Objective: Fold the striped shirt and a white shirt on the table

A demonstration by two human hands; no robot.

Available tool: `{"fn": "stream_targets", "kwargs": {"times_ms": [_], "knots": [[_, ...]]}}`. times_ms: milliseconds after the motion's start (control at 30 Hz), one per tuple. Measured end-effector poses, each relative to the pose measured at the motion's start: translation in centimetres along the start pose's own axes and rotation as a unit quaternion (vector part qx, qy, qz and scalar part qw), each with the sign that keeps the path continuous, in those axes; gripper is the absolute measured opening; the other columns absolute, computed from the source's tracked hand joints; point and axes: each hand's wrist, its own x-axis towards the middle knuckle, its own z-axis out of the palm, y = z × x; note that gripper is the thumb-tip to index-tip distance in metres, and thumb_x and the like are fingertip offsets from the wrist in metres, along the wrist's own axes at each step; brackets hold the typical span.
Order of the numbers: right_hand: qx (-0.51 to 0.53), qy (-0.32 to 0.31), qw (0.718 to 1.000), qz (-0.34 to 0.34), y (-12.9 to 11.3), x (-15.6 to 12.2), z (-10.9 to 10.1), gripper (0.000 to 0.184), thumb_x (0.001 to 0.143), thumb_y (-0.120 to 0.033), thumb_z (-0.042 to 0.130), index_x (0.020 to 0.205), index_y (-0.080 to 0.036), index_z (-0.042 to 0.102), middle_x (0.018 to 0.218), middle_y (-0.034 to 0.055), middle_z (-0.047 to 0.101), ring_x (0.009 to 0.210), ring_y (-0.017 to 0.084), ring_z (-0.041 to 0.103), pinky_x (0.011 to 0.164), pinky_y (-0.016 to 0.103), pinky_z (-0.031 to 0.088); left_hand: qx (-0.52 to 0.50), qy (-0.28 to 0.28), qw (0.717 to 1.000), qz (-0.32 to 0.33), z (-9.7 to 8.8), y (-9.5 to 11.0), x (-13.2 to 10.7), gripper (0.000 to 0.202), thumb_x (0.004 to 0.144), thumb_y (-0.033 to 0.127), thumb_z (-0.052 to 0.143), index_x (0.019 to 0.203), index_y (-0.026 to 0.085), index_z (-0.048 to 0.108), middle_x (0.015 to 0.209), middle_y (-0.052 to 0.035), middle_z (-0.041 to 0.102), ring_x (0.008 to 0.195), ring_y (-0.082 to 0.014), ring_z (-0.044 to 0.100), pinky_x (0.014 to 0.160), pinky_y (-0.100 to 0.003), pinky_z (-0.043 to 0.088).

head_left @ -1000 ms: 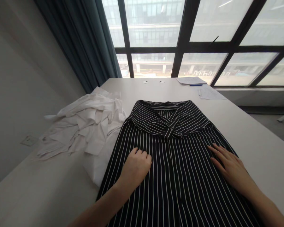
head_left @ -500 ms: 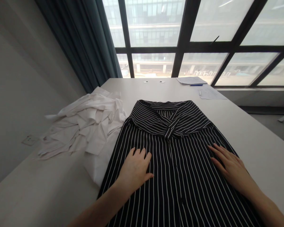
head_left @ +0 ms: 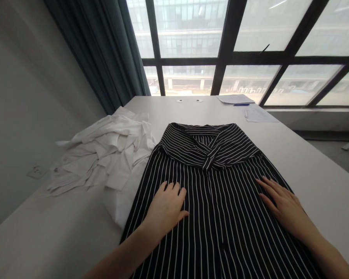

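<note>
A black garment with white stripes (head_left: 205, 201), which looks like a skirt or wide trousers, lies spread on the white table (head_left: 296, 155). Its waistband with a knotted tie (head_left: 211, 155) points away from me; the lower end runs out of view. My left hand (head_left: 167, 203) rests flat on the garment's left part, fingers apart and holding nothing. On the right side of the cloth lies my right hand (head_left: 280, 203), its fingers stretched out and also holding nothing.
A crumpled heap of white cloth (head_left: 113, 151) lies left of the garment, touching its edge. Papers (head_left: 235, 99) and a blue pen (head_left: 241, 104) lie at the far right, with another sheet (head_left: 260, 115) nearer. A dark curtain (head_left: 113, 54) and windows stand behind.
</note>
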Motion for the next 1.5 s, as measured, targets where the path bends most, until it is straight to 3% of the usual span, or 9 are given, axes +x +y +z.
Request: {"fn": "stream_targets", "kwargs": {"times_ms": [433, 600, 867, 967, 1033, 1100, 1200, 1367, 1500], "knots": [[0.005, 0.004, 1.0, 0.004, -0.1, 0.0, 0.0, 0.059, 0.096, -0.056, 0.026, 0.138, -0.024, 0.052, 0.148, 0.0076, 0.048, 0.133, 0.031, 0.045, 0.106, 0.053, 0.039, 0.009, 0.064, 0.997, 0.048, -1.4, 0.6, -0.3, 0.011, 0.092, 0.025, 0.057, 0.094, 0.017, 0.065, 0.089, -0.0056, 0.069, 0.086, -0.024, 0.065, 0.086, -0.044, 0.05], [0.011, -0.002, 1.0, 0.008, -0.3, 0.1, -0.2, 0.058, 0.096, -0.055, 0.027, 0.139, -0.024, 0.05, 0.148, 0.0076, 0.047, 0.134, 0.031, 0.044, 0.107, 0.053, 0.038, 0.016, 0.089, 0.993, 0.073, -1.8, 0.8, -0.5, 0.015, 0.094, 0.022, 0.05, 0.091, 0.018, 0.064, 0.085, -0.0051, 0.068, 0.082, -0.0231, 0.064, 0.083, -0.044, 0.05], [0.007, -0.01, 1.0, 0.005, -0.1, 0.0, -0.2, 0.059, 0.096, -0.055, 0.027, 0.14, -0.023, 0.05, 0.148, 0.0078, 0.047, 0.134, 0.031, 0.044, 0.107, 0.052, 0.039, 0.017, 0.063, 0.996, 0.066, -2.2, 0.8, -0.3, 0.02, 0.096, 0.021, 0.046, 0.092, 0.018, 0.065, 0.087, -0.0049, 0.069, 0.084, -0.0232, 0.065, 0.084, -0.044, 0.051], [0.008, -0.012, 1.0, 0.01, -0.2, 0.0, -0.3, 0.06, 0.096, -0.056, 0.026, 0.14, -0.024, 0.05, 0.148, 0.0073, 0.047, 0.134, 0.031, 0.044, 0.107, 0.052, 0.039, 0.005, 0.047, 0.997, 0.058, -1.9, 0.8, -0.4, 0.02, 0.096, 0.023, 0.048, 0.103, 0.018, 0.066, 0.101, -0.007, 0.071, 0.095, -0.0243, 0.065, 0.091, -0.045, 0.05], [0.009, -0.012, 1.0, 0.014, -0.2, 0.0, -0.3, 0.06, 0.096, -0.057, 0.025, 0.14, -0.024, 0.05, 0.149, 0.0068, 0.046, 0.134, 0.031, 0.044, 0.107, 0.053, 0.038, -0.007, 0.025, 0.998, 0.051, -1.2, 0.7, -0.5, 0.038, 0.091, 0.034, 0.061, 0.125, 0.019, 0.059, 0.13, -0.012, 0.062, 0.117, -0.0298, 0.058, 0.1, -0.051, 0.046], [0.009, -0.016, 1.0, 0.017, -0.3, 0.0, -0.3, 0.061, 0.096, -0.057, 0.024, 0.14, -0.025, 0.05, 0.149, 0.0062, 0.046, 0.135, 0.031, 0.042, 0.107, 0.053, 0.038, -0.02, -0.016, 0.999, 0.035, -0.2, 0.4, -0.4, 0.081, 0.076, 0.048, 0.076, 0.145, 0.022, 0.041, 0.153, -0.0173, 0.036, 0.137, -0.0379, 0.039, 0.105, -0.061, 0.038], [0.004, -0.017, 0.999, 0.032, -0.4, 0.0, -0.2, 0.061, 0.095, -0.058, 0.023, 0.141, -0.027, 0.048, 0.15, 0.0055, 0.045, 0.137, 0.032, 0.039, 0.107, 0.055, 0.036, -0.045, -0.076, 0.996, 0.016, 1.3, -0.2, -0.2, 0.114, 0.061, 0.062, 0.08, 0.153, 0.026, 0.023, 0.16, -0.0208, 0.011, 0.145, -0.0434, 0.018, 0.105, -0.071, 0.028], [-0.022, -0.02, 0.998, 0.057, -0.2, -0.4, 0.0, 0.065, 0.094, -0.06, 0.021, 0.144, -0.027, 0.044, 0.152, 0.0059, 0.042, 0.139, 0.032, 0.037, 0.108, 0.056, 0.035, -0.073, -0.086, 0.993, 0.025, 2.9, -1.3, -0.1, 0.117, 0.063, 0.072, 0.072, 0.155, 0.028, 0.014, 0.16, -0.0203, 0.005, 0.147, -0.0418, 0.007, 0.107, -0.074, 0.018], [-0.032, -0.025, 0.998, 0.058, 0.4, -0.6, 0.1, 0.064, 0.094, -0.06, 0.021, 0.147, -0.029, 0.04, 0.154, 0.0045, 0.039, 0.14, 0.031, 0.036, 0.109, 0.055, 0.034, -0.084, -0.026, 0.995, 0.05, 4.0, -2.1, -0.7, 0.103, 0.074, 0.075, 0.058, 0.155, 0.03, 0.013, 0.162, -0.0165, 0.008, 0.148, -0.0387, 0.008, 0.109, -0.072, 0.016]]}}
